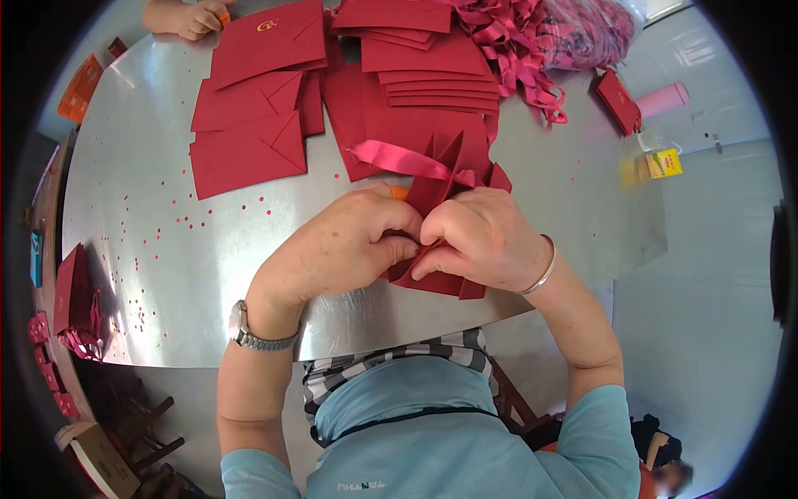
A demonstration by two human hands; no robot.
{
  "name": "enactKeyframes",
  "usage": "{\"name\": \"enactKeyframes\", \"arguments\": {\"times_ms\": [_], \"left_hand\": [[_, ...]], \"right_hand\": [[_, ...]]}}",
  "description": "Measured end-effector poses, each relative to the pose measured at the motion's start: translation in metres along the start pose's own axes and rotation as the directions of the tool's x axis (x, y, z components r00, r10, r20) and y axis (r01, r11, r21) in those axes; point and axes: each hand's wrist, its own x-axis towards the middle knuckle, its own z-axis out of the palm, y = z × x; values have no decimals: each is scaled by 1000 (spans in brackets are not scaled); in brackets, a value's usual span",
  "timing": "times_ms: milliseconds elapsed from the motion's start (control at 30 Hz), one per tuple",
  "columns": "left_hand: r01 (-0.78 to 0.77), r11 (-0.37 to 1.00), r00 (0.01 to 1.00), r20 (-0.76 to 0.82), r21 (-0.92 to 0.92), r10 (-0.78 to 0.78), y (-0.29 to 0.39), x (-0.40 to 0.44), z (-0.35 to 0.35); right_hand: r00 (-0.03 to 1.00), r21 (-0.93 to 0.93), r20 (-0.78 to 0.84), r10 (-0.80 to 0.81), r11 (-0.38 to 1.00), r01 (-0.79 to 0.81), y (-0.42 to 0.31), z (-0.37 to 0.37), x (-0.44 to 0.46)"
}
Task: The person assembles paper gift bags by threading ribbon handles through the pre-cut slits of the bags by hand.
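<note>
A red paper gift bag (436,281) lies on the metal table in front of me, its mouth spread apart. My left hand (345,237) is closed at the bag's near side, thumb and fingers pinched together, with something orange on a finger. Almost touching it, my right hand (480,234) pinches the bag's edge from the right. Whether ribbon ends are between the fingertips is hidden. A pink ribbon (395,158) runs across the far side of the bag, just beyond my hands.
Flat red bags (249,158) lie at the left, with more stacked bags (436,83) behind. Pink ribbons (511,50) are heaped at the back. Another person's hand (198,18) rests at the far left. A yellow box (663,164) is at the right. Red paper dots speckle the table (208,291).
</note>
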Motion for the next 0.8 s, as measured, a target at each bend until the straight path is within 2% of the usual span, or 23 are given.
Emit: {"name": "enactKeyframes", "arguments": {"times_ms": [67,200,267,400,433,500,567,700,800], "left_hand": [[90,995,990,110,-40,-85,8,1,-8],[119,993,991,65,-19,-118,15,-1,-8],[76,997,996,34,6,-77,15,-2,-7],[94,995,996,-3,-21,-94,18,-6,-10],[46,999,999,-21,-28,-47,16,-7,-9],[0,999,999,-44,-38,-1,12,-9,-7],[-58,995,992,-106,75,66,7,-10,-3],[-6,996,993,-118,88,16,8,-13,-5],[-69,996,986,-146,63,78,3,-15,-6]], "right_hand": [[1000,-45,21,-24,999,24,-1,-3,1],[998,-116,40,-53,992,57,1,-3,1],[997,-129,41,-71,989,76,1,-3,1],[993,-162,39,-109,980,114,2,-2,-1],[993,-160,44,-111,980,116,2,-3,0],[994,-179,75,-84,979,96,2,-4,1],[994,-155,72,-80,984,90,0,-3,2],[996,-132,59,-60,989,68,-4,-1,7],[999,-94,37,-28,995,31,-5,1,9]]}}
